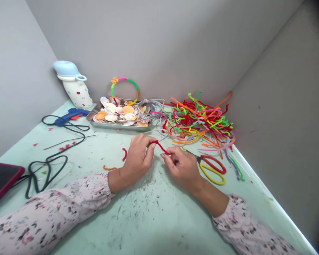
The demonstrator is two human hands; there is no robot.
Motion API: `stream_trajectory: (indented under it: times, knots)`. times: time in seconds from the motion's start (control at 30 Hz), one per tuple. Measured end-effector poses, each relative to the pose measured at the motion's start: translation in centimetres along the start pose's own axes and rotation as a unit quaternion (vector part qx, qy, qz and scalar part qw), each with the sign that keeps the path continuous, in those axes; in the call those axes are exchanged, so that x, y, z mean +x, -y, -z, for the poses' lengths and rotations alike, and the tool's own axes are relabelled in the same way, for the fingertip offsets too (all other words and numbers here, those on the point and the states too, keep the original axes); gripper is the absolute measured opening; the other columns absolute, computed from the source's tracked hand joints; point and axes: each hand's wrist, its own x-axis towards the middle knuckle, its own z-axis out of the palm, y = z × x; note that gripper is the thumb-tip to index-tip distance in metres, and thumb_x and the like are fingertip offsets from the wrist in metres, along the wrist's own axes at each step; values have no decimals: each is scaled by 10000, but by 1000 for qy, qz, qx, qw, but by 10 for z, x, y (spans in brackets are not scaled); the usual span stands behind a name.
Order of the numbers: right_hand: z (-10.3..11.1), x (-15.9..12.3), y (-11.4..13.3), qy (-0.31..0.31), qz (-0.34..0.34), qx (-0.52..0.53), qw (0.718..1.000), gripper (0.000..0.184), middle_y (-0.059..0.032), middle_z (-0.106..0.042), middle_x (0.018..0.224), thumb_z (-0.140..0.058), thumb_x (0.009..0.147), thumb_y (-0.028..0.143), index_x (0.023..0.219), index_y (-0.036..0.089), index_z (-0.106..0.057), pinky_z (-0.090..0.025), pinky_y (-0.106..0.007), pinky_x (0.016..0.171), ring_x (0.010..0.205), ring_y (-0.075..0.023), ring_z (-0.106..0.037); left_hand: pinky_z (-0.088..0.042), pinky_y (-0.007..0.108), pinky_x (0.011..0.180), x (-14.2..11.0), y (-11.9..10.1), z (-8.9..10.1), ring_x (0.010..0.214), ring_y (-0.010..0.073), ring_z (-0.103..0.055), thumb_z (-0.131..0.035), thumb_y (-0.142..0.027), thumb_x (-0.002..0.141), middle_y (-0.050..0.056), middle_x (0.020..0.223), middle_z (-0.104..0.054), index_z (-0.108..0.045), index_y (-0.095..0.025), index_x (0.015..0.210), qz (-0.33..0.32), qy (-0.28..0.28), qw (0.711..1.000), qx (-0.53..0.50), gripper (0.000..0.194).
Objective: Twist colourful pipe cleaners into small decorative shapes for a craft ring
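Observation:
A short red pipe cleaner [162, 147] stretches between my two hands above the middle of the table. My left hand [140, 152] pinches one end of it between thumb and forefinger; a darker bit beside that pinch is too small to make out. The other end sits in the closed fingers of my right hand [182, 164]. Scissors [212, 169] with one red and one yellow handle loop lie just right of my right hand, their blades partly hidden behind it. Left of my left hand are a red scrap [124, 154] and an orange scrap [109, 168] of pipe cleaner.
A metal tray [119, 126] of seashells stands at the back, with a multicoloured ring [134, 83] upright in it. Beside it are coiled grey wire [151, 109] and heaped pipe cleaners [202, 120]. At left are a bottle [77, 92], blue glue gun [66, 116], black cable [77, 141] and phone [2, 180].

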Motion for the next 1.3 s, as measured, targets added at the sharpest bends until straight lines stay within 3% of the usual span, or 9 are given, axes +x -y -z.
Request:
stream_trajectory:
  times: [0.13,0.27,0.4,0.53,0.67,0.9,1.03,1.3]
  knots:
    - [1,-1,-1,-24,63,-25,997,96,-24,-706,713,-558,871,223,950,212,-612,-458,-293,643,612,-161,-635,-403,354,817,1,2,0,892,197,-516,-411,-229,939,44,895,-576,-552,-188,946,12,1,1000,-2,148]
    - [3,0,0,-50,88,13,995,208,-55,-727,941,-572,857,162,1057,219,-582,-502,-319,779,842,-185,-672,-409,338,792,1,2,0,880,193,-525,-420,-229,932,42,887,-576,-554,-180,937,19,-12,1000,-11,143]
    - [3,4,0,5,108,32,994,100,-69,-696,1056,-588,853,195,947,222,-612,-476,-393,903,1025,-225,-619,-414,333,791,1,2,0,873,188,-528,-413,-236,935,39,883,-569,-549,-185,934,28,-29,999,-33,146]
    - [-2,7,-6,66,66,2,996,165,-89,-685,1005,-572,867,229,1021,199,-622,-458,-440,894,1015,-260,-591,-412,337,795,0,0,2,860,184,-520,-415,-231,932,34,864,-556,-547,-188,927,22,-32,998,-50,140]
    - [-5,8,-12,30,29,-6,999,336,-118,-654,1081,-582,862,247,1190,189,-546,-453,-473,901,1035,-282,-569,-399,338,786,-1,-3,4,840,181,-505,-420,-220,924,31,834,-541,-552,-178,905,-3,-21,998,-53,139]
    - [6,9,-7,-74,105,62,990,248,-34,-638,941,-611,823,131,1027,272,-615,-477,-421,855,923,-220,-587,-390,354,794,-2,-3,5,838,189,-510,-427,-200,905,42,818,-554,-551,-171,887,-42,18,998,-48,129]
    - [7,9,-6,-103,96,48,989,219,-39,-595,948,-666,786,133,956,269,-641,-480,-417,829,915,-217,-571,-384,355,782,-2,-4,5,812,187,-503,-421,-203,904,40,794,-544,-550,-171,875,-54,43,997,-46,136]
    - [6,9,-8,-83,101,65,989,216,-29,-569,962,-659,789,120,929,284,-635,-468,-421,852,941,-206,-555,-367,356,776,-3,-5,4,807,185,-491,-424,-197,906,37,784,-537,-561,-164,872,-76,79,992,-57,145]
